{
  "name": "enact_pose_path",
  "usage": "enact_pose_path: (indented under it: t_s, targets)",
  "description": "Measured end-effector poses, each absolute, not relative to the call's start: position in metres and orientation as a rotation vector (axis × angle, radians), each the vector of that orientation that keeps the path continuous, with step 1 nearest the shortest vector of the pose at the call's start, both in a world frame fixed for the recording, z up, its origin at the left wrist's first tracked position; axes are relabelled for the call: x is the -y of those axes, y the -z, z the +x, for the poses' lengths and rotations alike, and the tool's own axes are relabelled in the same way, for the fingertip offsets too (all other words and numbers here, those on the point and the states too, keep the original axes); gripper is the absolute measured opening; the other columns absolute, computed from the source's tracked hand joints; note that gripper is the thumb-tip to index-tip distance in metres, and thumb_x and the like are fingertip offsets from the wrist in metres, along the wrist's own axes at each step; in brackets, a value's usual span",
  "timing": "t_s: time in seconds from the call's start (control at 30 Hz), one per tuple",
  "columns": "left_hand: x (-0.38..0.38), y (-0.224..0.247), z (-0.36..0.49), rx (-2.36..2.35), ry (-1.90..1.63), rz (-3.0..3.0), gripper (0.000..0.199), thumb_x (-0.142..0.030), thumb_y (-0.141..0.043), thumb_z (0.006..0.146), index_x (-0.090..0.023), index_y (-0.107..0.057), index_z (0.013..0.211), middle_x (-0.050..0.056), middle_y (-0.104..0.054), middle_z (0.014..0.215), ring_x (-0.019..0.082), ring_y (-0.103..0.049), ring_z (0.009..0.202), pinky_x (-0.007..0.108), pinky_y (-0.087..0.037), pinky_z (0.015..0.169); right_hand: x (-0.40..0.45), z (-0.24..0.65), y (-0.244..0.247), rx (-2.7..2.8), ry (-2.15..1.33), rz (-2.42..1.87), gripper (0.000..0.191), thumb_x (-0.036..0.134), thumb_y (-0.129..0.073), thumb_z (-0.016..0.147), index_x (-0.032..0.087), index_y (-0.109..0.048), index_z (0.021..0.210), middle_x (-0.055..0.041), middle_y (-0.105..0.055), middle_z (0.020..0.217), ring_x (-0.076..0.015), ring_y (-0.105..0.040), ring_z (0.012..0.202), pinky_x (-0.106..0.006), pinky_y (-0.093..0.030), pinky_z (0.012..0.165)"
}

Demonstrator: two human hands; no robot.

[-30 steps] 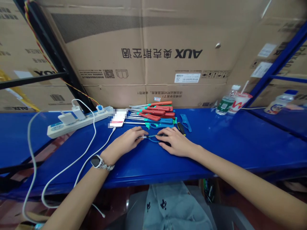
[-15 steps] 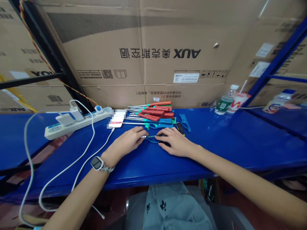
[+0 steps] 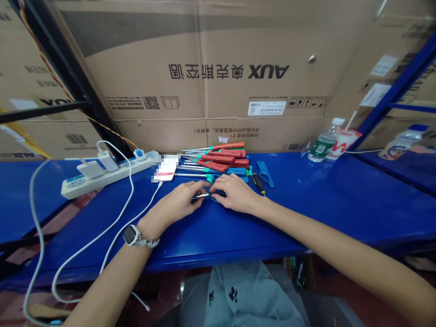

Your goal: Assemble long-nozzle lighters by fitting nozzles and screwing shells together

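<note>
My left hand (image 3: 182, 199) is closed around the metal tube of a long-nosed lighter (image 3: 202, 195), low over the blue tabletop. Pinched at the lighter's blue body end is my right hand (image 3: 235, 193), whose fingers cover most of that part. The two hands almost touch at the fingertips. Just beyond them lies a pile of long-nosed lighters (image 3: 218, 159) with red and blue handles and metal tubes. Right of the pile are a blue handle shell (image 3: 265, 174) and a screwdriver (image 3: 259, 182) with a black and yellow grip.
A phone (image 3: 167, 168) with a white cable lies left of the pile. Farther left is a white power strip (image 3: 109, 175) with plugs. A water bottle (image 3: 322, 143), a paper cup (image 3: 344, 144) and another bottle (image 3: 403, 143) stand at right. A large carton (image 3: 225, 41) backs the table (image 3: 306, 195).
My right hand has shifted left, closer to my left hand, uncovering more of the screwdriver. More of the metal tube shows at my left fingers. The view has moved slightly.
</note>
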State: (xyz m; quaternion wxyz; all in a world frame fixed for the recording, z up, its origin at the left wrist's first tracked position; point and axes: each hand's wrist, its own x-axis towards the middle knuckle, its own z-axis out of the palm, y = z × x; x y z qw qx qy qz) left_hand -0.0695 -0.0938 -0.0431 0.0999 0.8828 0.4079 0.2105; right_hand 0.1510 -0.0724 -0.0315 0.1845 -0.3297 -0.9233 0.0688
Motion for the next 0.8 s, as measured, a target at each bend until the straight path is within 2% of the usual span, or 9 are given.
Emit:
enact_pose_path:
  t_s: [0.2, 0.3, 0.4, 0.6, 0.73, 0.8]
  targets:
    - [0.092, 0.042, -0.071, -1.174, -0.642, 2.583, 0.026, -0.013, -0.059, 0.085, -0.018, -0.067, 0.109, 0.006, -0.072, 0.098, 0.019, -0.068, 0.086, 0.035, -0.055, 0.08, 0.074, 0.151, 0.041, 2.571, -0.233, -0.903, 0.01, 0.019, -0.062, 0.097, 0.019, -0.072, 0.1, -0.0047, -0.076, 0.103, -0.0212, -0.064, 0.1, -0.036, -0.037, 0.085]
    - [0.091, 0.04, -0.074, -1.194, -0.59, 2.565, 0.016, -0.019, -0.062, 0.088, -0.018, -0.071, 0.101, 0.007, -0.072, 0.096, 0.02, -0.068, 0.085, 0.036, -0.055, 0.08, 0.075, 0.152, 0.046, 2.566, -0.245, -0.881, 0.012, 0.02, -0.06, 0.098, 0.02, -0.072, 0.101, -0.0049, -0.075, 0.105, -0.0208, -0.064, 0.101, -0.037, -0.038, 0.086]
    - [0.09, 0.04, -0.076, -1.214, -0.545, 2.556, 0.015, -0.021, -0.061, 0.092, -0.018, -0.074, 0.098, 0.008, -0.072, 0.099, 0.02, -0.069, 0.087, 0.036, -0.055, 0.081, 0.079, 0.153, 0.048, 2.55, -0.251, -0.864, 0.014, 0.022, -0.058, 0.099, 0.02, -0.072, 0.104, -0.0056, -0.075, 0.108, -0.0211, -0.064, 0.103, -0.037, -0.039, 0.088]
    - [0.092, 0.039, -0.074, -1.225, -0.612, 2.568, 0.007, -0.016, -0.061, 0.092, -0.018, -0.068, 0.093, 0.005, -0.068, 0.095, 0.019, -0.066, 0.084, 0.034, -0.053, 0.079, 0.078, 0.151, 0.052, 2.488, -0.327, -0.835, 0.012, 0.024, -0.063, 0.098, 0.018, -0.073, 0.102, -0.0057, -0.074, 0.106, -0.0217, -0.065, 0.104, -0.039, -0.043, 0.091]
    - [0.094, 0.039, -0.071, -1.223, -0.646, 2.558, 0.006, -0.013, -0.062, 0.09, -0.018, -0.065, 0.091, 0.004, -0.066, 0.093, 0.018, -0.065, 0.082, 0.031, -0.052, 0.075, 0.068, 0.15, 0.058, 2.381, -0.498, -0.756, 0.002, 0.019, -0.071, 0.092, 0.019, -0.073, 0.093, -0.005, -0.074, 0.099, -0.019, -0.067, 0.096, -0.036, -0.047, 0.09]
    - [0.093, 0.039, -0.071, -1.212, -0.645, 2.548, 0.005, -0.013, -0.063, 0.09, -0.017, -0.065, 0.092, 0.004, -0.066, 0.093, 0.017, -0.065, 0.081, 0.03, -0.052, 0.075, 0.064, 0.151, 0.061, 2.332, -0.568, -0.723, 0.003, 0.015, -0.073, 0.089, 0.018, -0.073, 0.088, -0.0048, -0.074, 0.095, -0.0183, -0.068, 0.091, -0.034, -0.049, 0.087]
